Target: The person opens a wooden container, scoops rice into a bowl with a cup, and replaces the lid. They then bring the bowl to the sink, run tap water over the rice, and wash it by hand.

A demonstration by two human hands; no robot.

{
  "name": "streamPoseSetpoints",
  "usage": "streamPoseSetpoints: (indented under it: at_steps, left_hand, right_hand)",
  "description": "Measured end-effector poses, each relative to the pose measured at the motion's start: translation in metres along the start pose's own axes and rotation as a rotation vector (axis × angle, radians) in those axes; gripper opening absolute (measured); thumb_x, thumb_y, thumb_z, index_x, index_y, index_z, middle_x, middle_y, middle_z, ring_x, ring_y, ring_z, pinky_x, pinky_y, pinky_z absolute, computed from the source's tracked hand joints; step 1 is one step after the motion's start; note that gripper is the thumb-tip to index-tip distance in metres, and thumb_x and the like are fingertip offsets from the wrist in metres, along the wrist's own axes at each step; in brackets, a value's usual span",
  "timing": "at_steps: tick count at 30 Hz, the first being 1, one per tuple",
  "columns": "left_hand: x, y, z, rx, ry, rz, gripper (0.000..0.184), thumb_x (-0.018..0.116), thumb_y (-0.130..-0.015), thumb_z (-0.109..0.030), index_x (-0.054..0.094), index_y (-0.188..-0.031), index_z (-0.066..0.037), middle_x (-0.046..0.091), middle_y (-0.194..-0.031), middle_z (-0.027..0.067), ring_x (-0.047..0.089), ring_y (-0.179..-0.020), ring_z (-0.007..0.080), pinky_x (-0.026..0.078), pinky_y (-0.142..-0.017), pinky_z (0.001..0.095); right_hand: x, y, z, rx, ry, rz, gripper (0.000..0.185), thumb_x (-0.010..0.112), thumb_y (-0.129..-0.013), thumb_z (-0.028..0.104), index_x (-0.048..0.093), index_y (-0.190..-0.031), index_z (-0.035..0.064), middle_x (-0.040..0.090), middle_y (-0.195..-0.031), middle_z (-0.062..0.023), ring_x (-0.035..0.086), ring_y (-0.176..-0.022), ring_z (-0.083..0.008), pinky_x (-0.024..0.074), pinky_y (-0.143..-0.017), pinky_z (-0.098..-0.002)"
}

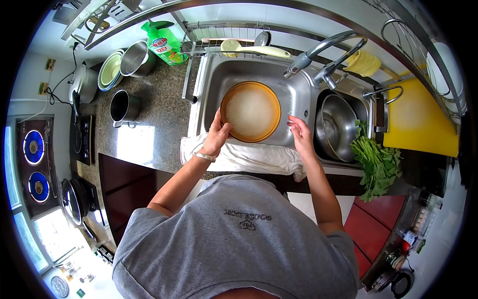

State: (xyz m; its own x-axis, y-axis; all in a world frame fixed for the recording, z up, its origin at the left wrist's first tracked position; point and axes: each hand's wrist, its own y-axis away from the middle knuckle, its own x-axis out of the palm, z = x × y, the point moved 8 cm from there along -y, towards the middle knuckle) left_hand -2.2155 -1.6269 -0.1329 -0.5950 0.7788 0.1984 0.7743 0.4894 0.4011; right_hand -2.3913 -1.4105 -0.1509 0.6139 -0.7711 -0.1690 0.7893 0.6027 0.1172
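Note:
A round orange-brown bowl point(274, 93) sits in the left basin of the steel sink point(294, 97). It holds whitish, cloudy contents point(250, 110), perhaps rice in water; I cannot make out single grains. My left hand point(217, 134) is closed on the bowl's lower left edge, with the thumb near the rim. To the right of the bowl, my right hand point(300, 133) hovers by the basin's edge, its fingers slightly bent and apart, holding nothing. A white cloth point(244, 158) lies along the sink's front edge, below both hands.
Above the sink hangs the faucet point(318, 62). The right basin holds a steel bowl point(336, 127), with leafy greens point(376, 167) beside it. A yellow cutting board point(408, 117) stands far right. A pale green ladle point(256, 49), green bottle point(164, 46) and dark pot point(124, 106) lie around.

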Motion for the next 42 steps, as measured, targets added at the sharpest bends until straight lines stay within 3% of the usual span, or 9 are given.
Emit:
streamPoseSetpoints:
  at_steps: [19, 21, 22, 24, 25, 28, 32, 37, 42]
  left_hand:
    - [0.015, 0.011, -0.014, -0.111, 0.174, 0.091, 0.052, 0.044, -0.090, -0.005, 0.031, -0.140, -0.011, 0.053, -0.116, 0.0060, 0.057, -0.100, 0.0152, 0.051, -0.086, 0.0329]
    - [0.016, 0.014, -0.016, -0.113, 0.192, 0.094, 0.051, 0.045, -0.090, -0.005, 0.033, -0.138, -0.011, 0.054, -0.114, 0.0051, 0.057, -0.099, 0.0146, 0.052, -0.085, 0.0325]
    - [0.015, 0.015, -0.015, -0.112, 0.194, 0.093, 0.051, 0.045, -0.090, -0.005, 0.033, -0.138, -0.011, 0.054, -0.114, 0.0051, 0.057, -0.099, 0.0146, 0.052, -0.085, 0.0325]
    - [0.013, 0.017, -0.018, -0.094, 0.196, 0.107, 0.050, 0.046, -0.089, -0.006, 0.035, -0.137, -0.011, 0.054, -0.113, 0.0051, 0.058, -0.098, 0.0145, 0.052, -0.083, 0.0317]
    - [0.014, 0.020, -0.020, -0.089, 0.198, 0.105, 0.050, 0.046, -0.089, -0.006, 0.035, -0.137, -0.011, 0.054, -0.113, 0.0051, 0.058, -0.098, 0.0145, 0.052, -0.083, 0.0317]
    - [0.007, 0.031, -0.021, -0.093, 0.168, 0.031, 0.044, 0.046, -0.089, -0.006, 0.037, -0.133, -0.007, 0.054, -0.110, 0.0084, 0.059, -0.098, 0.0198, 0.053, -0.084, 0.0358]
    - [0.002, 0.043, -0.019, -0.072, 0.163, 0.000, 0.047, 0.045, -0.088, -0.006, 0.036, -0.134, -0.005, 0.054, -0.111, 0.0095, 0.061, -0.096, 0.0198, 0.053, -0.084, 0.0363]
    - [-0.010, 0.063, -0.012, -0.043, 0.210, -0.045, 0.048, 0.045, -0.087, -0.006, 0.036, -0.134, -0.006, 0.055, -0.110, 0.0093, 0.061, -0.095, 0.0192, 0.053, -0.084, 0.0371]
    - [-0.033, 0.088, 0.000, -0.027, 0.225, -0.132, 0.050, 0.045, -0.087, -0.006, 0.035, -0.136, -0.007, 0.055, -0.111, 0.0099, 0.061, -0.096, 0.0195, 0.053, -0.086, 0.0372]
  right_hand:
    - [-0.008, -0.003, 0.020, 0.035, -0.021, -0.107, 0.028, 0.050, -0.093, 0.007, 0.054, -0.120, 0.0004, 0.060, -0.116, -0.0114, 0.060, -0.100, -0.0208, 0.0454, -0.086, -0.0307]
    - [-0.011, 0.019, 0.110, -0.668, 0.789, -0.511, 0.028, 0.050, -0.093, 0.011, 0.055, -0.119, -0.0002, 0.063, -0.108, -0.0161, 0.062, -0.097, -0.0267, 0.0467, -0.086, -0.0347]
    - [-0.014, 0.021, 0.095, -0.670, 0.790, -0.509, 0.028, 0.050, -0.093, 0.011, 0.055, -0.119, -0.0002, 0.063, -0.108, -0.0161, 0.062, -0.097, -0.0267, 0.0467, -0.086, -0.0347]
    - [0.008, 0.002, 0.028, -0.352, 0.754, 0.082, 0.029, 0.050, -0.093, 0.012, 0.055, -0.119, -0.0006, 0.064, -0.100, -0.0195, 0.062, -0.092, -0.0315, 0.0485, -0.084, -0.0377]
    - [0.005, -0.002, 0.002, -0.057, 0.508, 0.129, 0.030, 0.051, -0.094, 0.017, 0.056, -0.118, -0.0010, 0.066, -0.096, -0.0184, 0.065, -0.088, -0.0266, 0.0508, -0.079, -0.0355]
    - [-0.002, -0.011, 0.022, -0.054, 0.131, 0.015, 0.036, 0.050, -0.095, 0.025, 0.055, -0.121, 0.0000, 0.065, -0.104, -0.0159, 0.066, -0.086, -0.0213, 0.0525, -0.074, -0.0320]
    - [0.039, 0.006, 0.069, 0.210, -0.245, 0.296, 0.058, 0.041, -0.097, 0.042, 0.028, -0.143, 0.0078, 0.050, -0.129, -0.0132, 0.065, -0.087, -0.0189, 0.0555, -0.063, -0.0295]
    - [0.077, 0.021, 0.087, 0.238, -0.245, 0.505, 0.061, 0.044, -0.094, 0.018, 0.015, -0.147, 0.0142, 0.045, -0.130, -0.0104, 0.062, -0.094, -0.0193, 0.0586, -0.060, -0.0322]
    - [0.103, 0.031, 0.074, 0.250, -0.226, 0.577, 0.061, 0.046, -0.092, 0.009, 0.017, -0.146, 0.0128, 0.044, -0.130, -0.0100, 0.057, -0.104, -0.0195, 0.0596, -0.062, -0.0332]
